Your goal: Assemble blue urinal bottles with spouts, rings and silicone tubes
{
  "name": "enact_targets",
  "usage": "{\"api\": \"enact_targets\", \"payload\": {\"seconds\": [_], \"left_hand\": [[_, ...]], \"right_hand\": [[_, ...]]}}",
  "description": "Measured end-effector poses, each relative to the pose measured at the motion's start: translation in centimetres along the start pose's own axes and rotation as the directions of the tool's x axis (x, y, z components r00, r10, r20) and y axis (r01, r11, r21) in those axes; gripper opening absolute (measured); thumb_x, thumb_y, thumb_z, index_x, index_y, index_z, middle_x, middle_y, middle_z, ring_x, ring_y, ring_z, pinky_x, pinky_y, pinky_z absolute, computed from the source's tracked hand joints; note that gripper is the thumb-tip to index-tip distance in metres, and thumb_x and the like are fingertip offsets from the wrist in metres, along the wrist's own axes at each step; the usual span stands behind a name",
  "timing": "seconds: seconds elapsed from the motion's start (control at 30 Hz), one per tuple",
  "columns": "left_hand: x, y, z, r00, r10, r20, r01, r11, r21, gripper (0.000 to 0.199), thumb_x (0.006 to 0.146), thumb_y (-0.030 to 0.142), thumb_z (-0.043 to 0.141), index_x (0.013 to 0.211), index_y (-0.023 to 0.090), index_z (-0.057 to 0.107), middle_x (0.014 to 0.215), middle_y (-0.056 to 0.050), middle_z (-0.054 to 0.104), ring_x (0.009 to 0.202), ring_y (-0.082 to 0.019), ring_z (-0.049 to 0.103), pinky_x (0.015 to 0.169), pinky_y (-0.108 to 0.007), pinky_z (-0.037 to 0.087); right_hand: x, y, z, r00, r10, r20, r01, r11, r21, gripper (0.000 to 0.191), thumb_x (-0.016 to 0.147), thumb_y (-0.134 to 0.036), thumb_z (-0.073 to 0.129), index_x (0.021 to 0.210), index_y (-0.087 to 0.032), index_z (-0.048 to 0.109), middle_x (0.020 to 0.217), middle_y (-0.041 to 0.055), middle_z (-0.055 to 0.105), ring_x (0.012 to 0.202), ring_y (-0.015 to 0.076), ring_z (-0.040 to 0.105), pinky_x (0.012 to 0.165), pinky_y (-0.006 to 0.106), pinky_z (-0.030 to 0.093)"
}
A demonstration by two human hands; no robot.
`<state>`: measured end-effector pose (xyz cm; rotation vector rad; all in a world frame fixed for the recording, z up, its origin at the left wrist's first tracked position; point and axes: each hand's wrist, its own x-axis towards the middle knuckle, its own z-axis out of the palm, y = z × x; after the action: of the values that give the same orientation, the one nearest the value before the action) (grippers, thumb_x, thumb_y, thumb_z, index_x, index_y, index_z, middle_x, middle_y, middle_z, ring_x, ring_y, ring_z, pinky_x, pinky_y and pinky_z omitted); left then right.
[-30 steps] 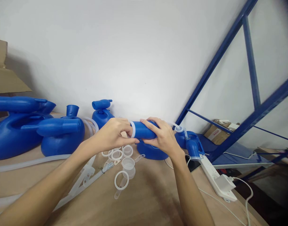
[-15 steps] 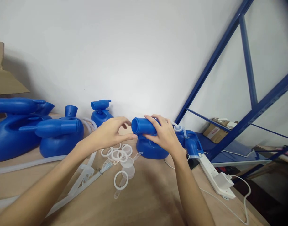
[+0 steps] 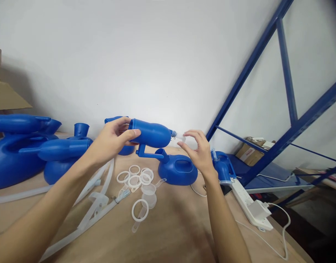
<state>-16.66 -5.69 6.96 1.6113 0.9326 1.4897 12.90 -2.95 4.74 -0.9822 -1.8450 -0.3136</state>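
My left hand [image 3: 114, 137] grips a blue plastic spout piece [image 3: 154, 134] by its wide open end. The piece lies nearly level in the air, its narrow nozzle pointing right. A clear tube [image 3: 180, 137] sits at the nozzle, with a small metal clip by the joint. My right hand [image 3: 196, 148] has thumb and fingers closed round this tube. Below the piece, a blue bottle [image 3: 177, 175] with a loop handle stands on the table, its neck uncapped. A blue strap [image 3: 150, 154] reaches from under the spout piece towards that neck.
White rings and translucent caps [image 3: 140, 210] lie in front of the bottle. Clear hoses [image 3: 82, 223] stretch across the left, near more blue bottles [image 3: 66, 160]. On the right are a white power strip [image 3: 251, 210], another blue bottle [image 3: 225, 170] and a blue rack [image 3: 252, 69].
The spout piece has risen off the bottle and moved left. My left hand has taken its wide end, while my right hand has shifted from its body to the clear tube at the nozzle.
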Motion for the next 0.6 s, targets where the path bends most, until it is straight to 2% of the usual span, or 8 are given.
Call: {"api": "enact_targets", "payload": {"seconds": [0.07, 0.13, 0.2, 0.3, 0.4, 0.5, 0.6], "left_hand": [[0.0, 0.1, -0.2, 1.0, 0.018, 0.004, -0.018, 0.999, -0.029, 0.037, 0.075, 0.04, 0.078, 0.1, 0.018, 0.064, 0.091, -0.003, 0.07, 0.087, -0.023, 0.071, 0.078, -0.039, 0.065], [-0.2, 0.2, -0.1, 0.997, 0.066, 0.026, -0.065, 0.997, -0.037, 0.033, 0.076, 0.036, 0.078, 0.1, 0.018, 0.065, 0.092, -0.003, 0.07, 0.088, -0.023, 0.07, 0.08, -0.039, 0.064], [-0.4, 0.4, 0.1, 0.993, 0.103, 0.061, -0.102, 0.994, -0.025, 0.032, 0.076, 0.033, 0.078, 0.102, 0.019, 0.066, 0.092, -0.002, 0.07, 0.089, -0.022, 0.069, 0.08, -0.038, 0.063], [-0.7, 0.6, 0.3, 0.989, 0.117, 0.089, -0.119, 0.993, 0.012, 0.035, 0.075, 0.031, 0.078, 0.106, 0.019, 0.066, 0.093, -0.003, 0.071, 0.09, -0.023, 0.069, 0.079, -0.036, 0.061], [-0.7, 0.5, 0.4, 0.989, 0.115, 0.096, -0.117, 0.993, 0.016, 0.038, 0.073, 0.031, 0.08, 0.106, 0.019, 0.065, 0.094, -0.003, 0.073, 0.091, -0.024, 0.07, 0.079, -0.036, 0.06], [-0.6, 0.3, 0.6, 0.985, 0.119, 0.122, -0.12, 0.993, -0.005, 0.041, 0.072, 0.029, 0.081, 0.107, 0.018, 0.064, 0.098, -0.003, 0.075, 0.092, -0.024, 0.071, 0.082, -0.036, 0.06], [-0.5, 0.2, 0.7, 0.983, 0.12, 0.135, -0.12, 0.993, -0.013, 0.038, 0.073, 0.029, 0.079, 0.107, 0.018, 0.063, 0.099, -0.004, 0.075, 0.094, -0.024, 0.072, 0.085, -0.037, 0.06]], "right_hand": [[0.1, -0.5, 0.3, 0.997, 0.078, -0.028, -0.076, 0.995, 0.063, 0.033, 0.096, -0.053, 0.065, 0.081, -0.024, 0.068, 0.091, 0.0074, 0.069, 0.092, 0.027, 0.068, 0.088, 0.045, 0.058], [0.2, -1.3, 0.8, 0.981, 0.192, 0.036, -0.195, 0.956, 0.22, 0.044, 0.097, -0.061, 0.06, 0.077, -0.023, 0.069, 0.084, 0.007, 0.07, 0.083, 0.0246, 0.069, 0.078, 0.041, 0.06], [0.3, -2.1, 1.3, 0.942, 0.283, 0.178, -0.333, 0.842, 0.425, 0.051, 0.096, -0.069, 0.054, 0.087, -0.022, 0.073, 0.086, 0.0073, 0.074, 0.082, 0.0235, 0.072, 0.073, 0.039, 0.062], [0.3, -2.8, 1.8, 0.881, 0.327, 0.341, -0.473, 0.616, 0.63, 0.05, 0.094, -0.07, 0.057, 0.092, -0.022, 0.07, 0.086, 0.0058, 0.074, 0.08, 0.0216, 0.073, 0.07, 0.036, 0.064], [0.3, -3.0, 2.3, 0.854, 0.329, 0.403, -0.519, 0.478, 0.708, 0.041, 0.092, -0.064, 0.065, 0.091, -0.024, 0.066, 0.087, 0.004, 0.07, 0.08, 0.0205, 0.072, 0.064, 0.032, 0.062], [0.2, -2.8, 2.7, 0.83, 0.35, 0.434, -0.55, 0.384, 0.742, 0.044, 0.09, -0.068, 0.065, 0.094, -0.024, 0.062, 0.088, 0.0034, 0.068, 0.076, 0.0191, 0.069, 0.055, 0.028, 0.057], [0.2, -2.5, 3.0, 0.82, 0.362, 0.444, -0.556, 0.317, 0.769, 0.049, 0.084, -0.07, 0.072, 0.092, -0.023, 0.063, 0.081, 0.0014, 0.065, 0.069, 0.0159, 0.065, 0.051, 0.025, 0.053]]}}
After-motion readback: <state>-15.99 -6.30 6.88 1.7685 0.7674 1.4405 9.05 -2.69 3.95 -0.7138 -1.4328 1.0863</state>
